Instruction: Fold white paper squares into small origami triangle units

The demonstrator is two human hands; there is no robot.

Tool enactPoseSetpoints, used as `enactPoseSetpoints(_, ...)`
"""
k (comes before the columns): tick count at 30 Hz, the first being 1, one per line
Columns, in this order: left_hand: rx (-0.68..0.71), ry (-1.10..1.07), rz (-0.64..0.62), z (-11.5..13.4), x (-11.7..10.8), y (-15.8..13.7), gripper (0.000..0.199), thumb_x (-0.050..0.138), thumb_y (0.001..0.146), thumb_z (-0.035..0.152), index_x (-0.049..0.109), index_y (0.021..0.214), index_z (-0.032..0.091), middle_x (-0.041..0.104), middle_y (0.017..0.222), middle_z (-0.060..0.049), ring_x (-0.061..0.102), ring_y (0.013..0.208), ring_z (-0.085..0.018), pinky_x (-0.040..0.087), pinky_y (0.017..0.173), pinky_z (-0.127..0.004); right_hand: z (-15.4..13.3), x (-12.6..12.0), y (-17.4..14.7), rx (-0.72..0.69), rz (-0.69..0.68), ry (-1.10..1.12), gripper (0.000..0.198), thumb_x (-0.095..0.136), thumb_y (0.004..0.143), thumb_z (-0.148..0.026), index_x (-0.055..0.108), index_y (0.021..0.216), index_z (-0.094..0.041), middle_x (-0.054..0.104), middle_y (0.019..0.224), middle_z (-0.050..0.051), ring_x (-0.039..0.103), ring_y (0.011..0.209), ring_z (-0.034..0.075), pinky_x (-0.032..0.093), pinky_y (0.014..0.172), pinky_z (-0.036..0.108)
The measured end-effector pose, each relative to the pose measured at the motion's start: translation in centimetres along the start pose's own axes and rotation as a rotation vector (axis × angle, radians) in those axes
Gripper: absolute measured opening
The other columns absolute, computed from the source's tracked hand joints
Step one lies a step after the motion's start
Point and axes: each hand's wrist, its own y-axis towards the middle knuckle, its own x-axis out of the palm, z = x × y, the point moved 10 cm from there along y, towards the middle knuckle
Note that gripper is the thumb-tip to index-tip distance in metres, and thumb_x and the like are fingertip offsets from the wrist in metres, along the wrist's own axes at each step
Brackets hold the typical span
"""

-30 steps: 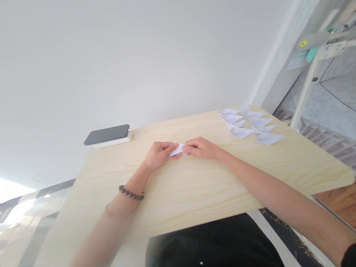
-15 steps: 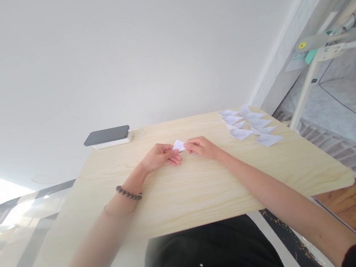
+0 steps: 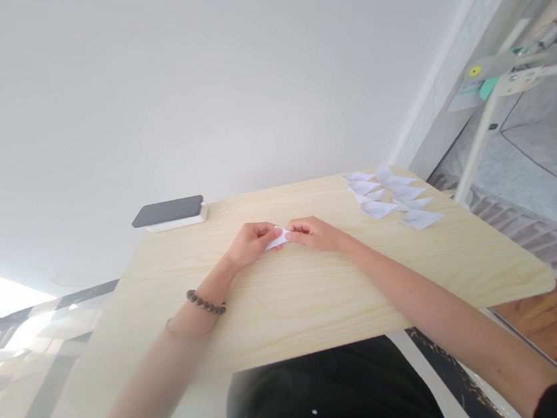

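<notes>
A small folded piece of white paper (image 3: 276, 239) is between my two hands, above the middle of the wooden table (image 3: 289, 302). My left hand (image 3: 251, 244) pinches its left side, thumb on top and the fingers partly hidden behind it. At its right end, the thumb and curled fingers of my right hand (image 3: 314, 234) grip the paper. My fingertips cover part of it, so its full shape is hidden. Several folded white paper pieces (image 3: 378, 209), pointed at the ends, lie in two rough rows at the table's far right.
A dark phone (image 3: 168, 211) rests on a white block (image 3: 179, 223) at the back left, with a white cable (image 3: 216, 204) attached. Behind the table rises a pale wall (image 3: 243, 79). A white metal frame (image 3: 476, 139) stands beyond the right edge.
The paper has turned and tilted in my hands, from a raised peak to a flatter, slanting strip. My left fingers have closed in around it, and my right thumb now presses on it.
</notes>
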Motion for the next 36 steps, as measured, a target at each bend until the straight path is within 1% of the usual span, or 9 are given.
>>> enactPoseSetpoints(5, -0.019, -0.006, -0.023, 0.1, 0.2, 0.0, 0.035, 0.053, 0.075, 0.045, 0.064, 0.079, 0.012, 0.063, 0.065, -0.003, 0.053, 0.058, -0.011, 0.039, 0.054, -0.021, -0.1, 0.1, 0.0, -0.002, -0.012, 0.017, 0.03, 0.042, 0.081, -0.04, 0.053, 0.069, -0.015, 0.036, 0.055, -0.005, 0.03, 0.049, 0.006, 0.024, 0.047, 0.02)
enactPoseSetpoints(9, -0.022, 0.018, -0.013, 0.4, 0.2, -0.1, 0.035, 0.052, 0.076, 0.044, 0.065, 0.073, 0.012, 0.062, 0.063, -0.003, 0.053, 0.058, -0.011, 0.039, 0.054, -0.022, 0.0, 0.1, -0.1, -0.002, -0.024, 0.044, 0.034, 0.038, 0.083, -0.039, 0.049, 0.062, -0.015, 0.043, 0.054, -0.003, 0.035, 0.048, 0.006, 0.028, 0.049, 0.02)
enactPoseSetpoints(12, -0.028, 0.034, -0.013, 0.3, 0.3, -0.2, 0.035, 0.051, 0.076, 0.043, 0.066, 0.07, 0.012, 0.062, 0.062, -0.003, 0.053, 0.057, -0.012, 0.039, 0.054, -0.022, 0.0, -0.1, -0.1, 0.001, -0.003, 0.004, 0.037, 0.036, 0.083, -0.038, 0.046, 0.056, -0.015, 0.044, 0.051, -0.003, 0.035, 0.046, 0.006, 0.028, 0.048, 0.02)
enactPoseSetpoints(16, -0.036, 0.046, 0.007, 0.0, 0.2, -0.1, 0.035, 0.052, 0.076, 0.043, 0.065, 0.066, 0.012, 0.062, 0.061, -0.002, 0.053, 0.056, -0.012, 0.039, 0.053, -0.022, -0.3, -0.4, 0.0, -0.003, 0.036, -0.05, 0.034, 0.039, 0.081, -0.036, 0.046, 0.056, -0.015, 0.043, 0.051, -0.004, 0.035, 0.046, 0.006, 0.027, 0.047, 0.019)
enactPoseSetpoints(20, -0.046, -0.002, 0.008, -0.3, 0.2, 0.1, 0.034, 0.052, 0.076, 0.044, 0.065, 0.075, 0.012, 0.064, 0.066, -0.004, 0.057, 0.061, -0.013, 0.044, 0.059, -0.024, -0.1, -0.6, 0.0, 0.007, 0.088, -0.025, 0.032, 0.038, 0.081, -0.037, 0.046, 0.059, -0.015, 0.041, 0.052, -0.004, 0.034, 0.047, 0.006, 0.027, 0.047, 0.019)
enactPoseSetpoints(24, -0.083, -0.134, -0.049, -0.5, 0.7, 0.0, 0.035, 0.06, 0.072, 0.04, 0.061, 0.092, 0.011, 0.066, 0.082, -0.009, 0.061, 0.07, -0.016, 0.049, 0.067, -0.029, 0.5, -1.2, 0.1, 0.013, 0.17, -0.003, 0.033, 0.038, 0.082, -0.038, 0.041, 0.058, -0.016, 0.037, 0.052, -0.004, 0.032, 0.048, 0.006, 0.025, 0.047, 0.02)
enactPoseSetpoints(26, -0.103, -0.159, -0.074, -0.8, 0.8, 0.0, 0.036, 0.064, 0.069, 0.038, 0.061, 0.092, 0.01, 0.066, 0.083, -0.01, 0.062, 0.072, -0.017, 0.05, 0.069, -0.031, 0.8, -1.4, 0.2, 0.023, 0.2, -0.007, 0.033, 0.038, 0.082, -0.039, 0.039, 0.057, -0.017, 0.036, 0.052, -0.005, 0.031, 0.048, 0.006, 0.025, 0.047, 0.02)
enactPoseSetpoints(29, -0.129, -0.182, -0.076, -1.1, 0.7, 0.0, 0.034, 0.066, 0.067, 0.036, 0.062, 0.086, 0.009, 0.067, 0.079, -0.01, 0.062, 0.072, -0.017, 0.051, 0.07, -0.031, 0.8, -1.4, 0.2, 0.021, 0.211, -0.03, 0.034, 0.038, 0.082, -0.04, 0.038, 0.056, -0.017, 0.035, 0.052, -0.005, 0.03, 0.049, 0.007, 0.024, 0.047, 0.021)
enactPoseSetpoints(36, -0.223, -0.196, -0.005, -2.2, 0.3, 0.1, 0.037, 0.069, 0.063, 0.039, 0.063, 0.083, 0.009, 0.068, 0.078, -0.011, 0.065, 0.071, -0.019, 0.052, 0.069, -0.033, 0.6, -1.8, 0.2, 0.008, 0.23, -0.071, 0.035, 0.039, 0.082, -0.04, 0.041, 0.057, -0.016, 0.038, 0.051, -0.005, 0.032, 0.048, 0.007, 0.025, 0.048, 0.021)
